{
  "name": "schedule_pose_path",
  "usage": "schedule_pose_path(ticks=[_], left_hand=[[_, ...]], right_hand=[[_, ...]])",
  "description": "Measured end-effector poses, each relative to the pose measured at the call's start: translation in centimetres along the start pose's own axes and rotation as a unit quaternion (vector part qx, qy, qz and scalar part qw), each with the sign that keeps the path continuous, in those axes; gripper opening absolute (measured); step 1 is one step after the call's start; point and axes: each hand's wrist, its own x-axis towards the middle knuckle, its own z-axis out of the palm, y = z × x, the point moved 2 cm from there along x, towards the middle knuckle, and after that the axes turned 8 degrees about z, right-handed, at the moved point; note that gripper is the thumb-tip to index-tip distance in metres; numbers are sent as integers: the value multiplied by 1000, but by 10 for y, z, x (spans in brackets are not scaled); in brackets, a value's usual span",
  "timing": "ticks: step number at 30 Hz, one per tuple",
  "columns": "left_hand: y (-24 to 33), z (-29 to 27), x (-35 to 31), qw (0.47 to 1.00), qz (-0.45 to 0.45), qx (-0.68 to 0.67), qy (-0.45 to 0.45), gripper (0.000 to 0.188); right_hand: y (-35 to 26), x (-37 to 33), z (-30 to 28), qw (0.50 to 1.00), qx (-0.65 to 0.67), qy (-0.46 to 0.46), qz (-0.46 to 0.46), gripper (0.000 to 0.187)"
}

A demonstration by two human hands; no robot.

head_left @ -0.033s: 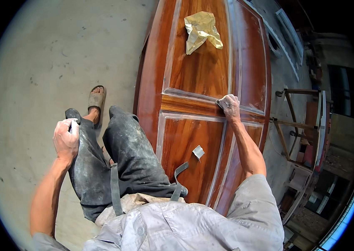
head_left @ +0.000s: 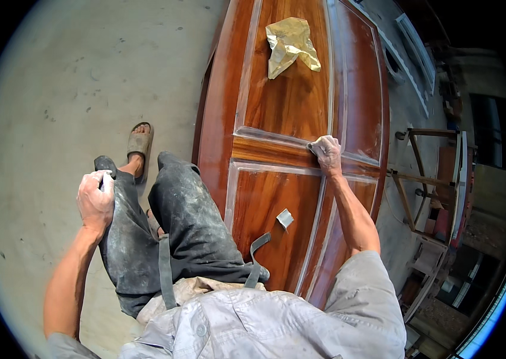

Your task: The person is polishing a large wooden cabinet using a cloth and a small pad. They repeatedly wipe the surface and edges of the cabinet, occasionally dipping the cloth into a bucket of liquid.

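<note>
My right hand [head_left: 327,154], dusted white, is closed and pressed onto the crossbar of a large reddish-brown wooden panelled door [head_left: 277,113]. A small dark grey piece [head_left: 311,147] shows at its fingertips; the rest is hidden under the fingers. Pale, dusty mouldings frame the door's panels. On the bent knee of my dark trousers [head_left: 184,203] rests my left hand [head_left: 95,197], fingers curled together and whitened with dust. What lies inside those fingers, if anything, is hidden. Nearer my body, a small folded grey piece [head_left: 284,219] lies on the lower panel.
A crumpled yellowish sheet [head_left: 292,46] lies on the door's far panel. Grey concrete floor [head_left: 55,119] spreads along the left, under my sandalled foot [head_left: 139,143]. Beyond the door's right edge stands a wooden frame [head_left: 429,179]. A grey strap [head_left: 259,242] from my clothing overlaps the door.
</note>
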Motion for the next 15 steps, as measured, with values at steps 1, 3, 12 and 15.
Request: schedule_pose_path(ticks=[1, 3, 12, 15], left_hand=[[4, 0, 0, 1000, -1, 0, 8, 24], [15, -1, 3, 999, 21, 28, -1, 24], [-1, 0, 0, 1000, -9, 28, -5, 25], [22, 3, 7, 998, 19, 51, -11, 25]], right_hand=[[-15, 4, 13, 999, 14, 20, -27, 14], [-84, 15, 47, 996, 12, 9, -83, 12], [-83, 19, 45, 996, -33, -29, -80, 13], [-149, 30, 86, 992, 18, -1, -123, 15]])
